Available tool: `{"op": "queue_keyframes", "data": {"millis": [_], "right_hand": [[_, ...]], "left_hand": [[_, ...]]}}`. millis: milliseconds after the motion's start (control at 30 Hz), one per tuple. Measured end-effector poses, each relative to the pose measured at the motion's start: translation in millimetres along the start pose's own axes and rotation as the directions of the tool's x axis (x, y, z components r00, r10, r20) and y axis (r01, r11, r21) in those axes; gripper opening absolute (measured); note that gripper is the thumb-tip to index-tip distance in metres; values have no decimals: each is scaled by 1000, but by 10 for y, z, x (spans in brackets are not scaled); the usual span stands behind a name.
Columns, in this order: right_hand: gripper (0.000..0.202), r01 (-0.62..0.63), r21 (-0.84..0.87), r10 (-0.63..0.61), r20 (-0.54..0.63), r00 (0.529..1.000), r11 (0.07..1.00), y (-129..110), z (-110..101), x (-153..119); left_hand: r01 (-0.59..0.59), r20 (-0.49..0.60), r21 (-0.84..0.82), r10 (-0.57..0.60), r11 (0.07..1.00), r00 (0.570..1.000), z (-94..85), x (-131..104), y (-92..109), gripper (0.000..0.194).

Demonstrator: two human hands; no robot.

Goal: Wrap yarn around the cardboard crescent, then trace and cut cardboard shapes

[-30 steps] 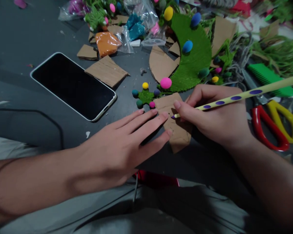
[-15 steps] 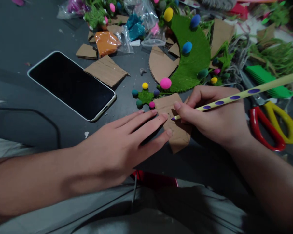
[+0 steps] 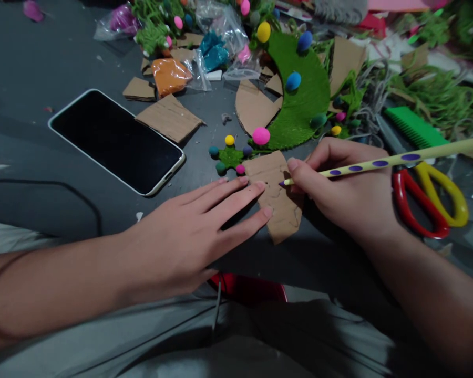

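My right hand (image 3: 342,184) grips a pale yellow pencil (image 3: 390,161) with purple spots, its tip at a small piece of cardboard (image 3: 284,215) that bears thin drawn lines. With fingers spread, my left hand (image 3: 197,231) lies flat, its fingertips on the cardboard's left side. Just above the cardboard is a small green star (image 3: 231,157) with coloured balls at its points. A green crescent (image 3: 307,100) with blue, yellow and pink balls lies farther back.
A phone (image 3: 116,142) lies at the left beside a cardboard piece (image 3: 169,118). Scissors (image 3: 421,210) with red and yellow handles and a green comb-like piece (image 3: 415,127) are at the right. Bags of orange (image 3: 171,76) and teal material, and green yarn, fill the back.
The pencil tip and my right hand have shifted slightly up relative to the cardboard, showing more of the drawn line. The scene has shifted a little as the camera moved.
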State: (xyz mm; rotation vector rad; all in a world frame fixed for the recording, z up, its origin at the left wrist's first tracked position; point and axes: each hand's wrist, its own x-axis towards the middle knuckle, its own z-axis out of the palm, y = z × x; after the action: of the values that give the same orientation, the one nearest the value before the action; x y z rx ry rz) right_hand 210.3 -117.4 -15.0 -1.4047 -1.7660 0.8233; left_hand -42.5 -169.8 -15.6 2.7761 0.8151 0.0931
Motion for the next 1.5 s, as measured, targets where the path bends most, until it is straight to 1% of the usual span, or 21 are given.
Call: {"op": "queue_keyframes", "data": {"millis": [133,300,400,533,667,800,900,967,1033,1100,1233,1500], "right_hand": [[29,26,-46,-25,25,999,999,3,-2,-4],[29,20,-6,-20,17,1000,1000,10,1,-3],[29,34,-14,-33,35,999,999,8,2,-2],[29,39,-32,-39,7,999,999,-7,3,0],[29,35,-24,-34,44,998,999,-20,4,4],[28,26,-3,-26,17,1000,1000,-22,-2,8],[29,34,-41,-32,48,998,999,-24,-12,5],[30,17,-19,-17,39,999,1000,-29,-14,0],[32,-8,42,8,3,1000,999,-40,-9,-4],[31,-8,55,9,-10,1000,998,-56,3,-6],[30,9,-29,-8,41,999,1000,-85,37,-5],[28,-18,12,17,51,999,1000,-46,72,9]], "left_hand": [[6,5,-7,-6,1000,1000,8,0,3,101],[6,-9,-29,-6,1000,1000,17,-3,-1,98],[9,-2,-40,-9,999,1000,13,-9,0,101],[7,-5,-39,-7,999,1000,22,-11,-7,102],[1,-7,-39,-2,999,1000,36,-15,-11,100],[2,-8,-29,-2,1000,1000,42,-18,-9,101],[-1,-6,-32,1,999,1000,47,-17,-11,103],[-2,-12,-38,2,999,1000,49,-18,-14,104],[-6,-12,-44,6,999,1000,51,-21,-14,102],[-7,-23,-44,6,999,1000,53,-24,-11,98],[6,-53,-42,-9,999,999,58,-22,0,89],[-5,-51,-20,4,1000,999,57,-24,-7,83]]}}
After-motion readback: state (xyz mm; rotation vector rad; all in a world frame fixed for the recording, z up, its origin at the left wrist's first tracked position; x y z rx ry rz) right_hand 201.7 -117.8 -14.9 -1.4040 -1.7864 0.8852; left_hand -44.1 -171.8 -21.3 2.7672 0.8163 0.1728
